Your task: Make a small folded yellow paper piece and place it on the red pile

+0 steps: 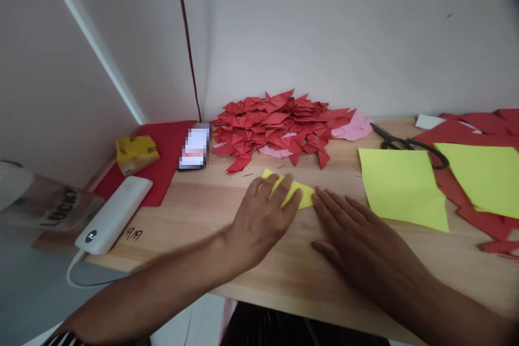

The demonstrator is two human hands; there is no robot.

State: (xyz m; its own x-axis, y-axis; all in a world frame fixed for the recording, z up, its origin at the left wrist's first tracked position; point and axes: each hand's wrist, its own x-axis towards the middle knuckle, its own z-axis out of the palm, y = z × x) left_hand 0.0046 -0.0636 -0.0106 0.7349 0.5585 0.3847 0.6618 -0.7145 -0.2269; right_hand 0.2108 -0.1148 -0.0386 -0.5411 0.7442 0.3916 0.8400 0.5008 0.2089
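Observation:
A folded piece of yellow paper lies flat on the wooden table, partly covered by fingers. My left hand rests over it with the fingers spread, pressing it down. At the paper's right end, my right hand lies flat with its fingers stretched out, the fingertips touching the paper's edge. The thumb of the right hand stands apart from the other fingers. To the right of my right hand lies a square yellow sheet. Behind the hands is a heap of folded red paper pieces.
Black-handled scissors lie behind the yellow sheet, near more yellow sheets and red paper scraps. On the left are a phone, a white power bank with a cable, a yellow packet and red paper.

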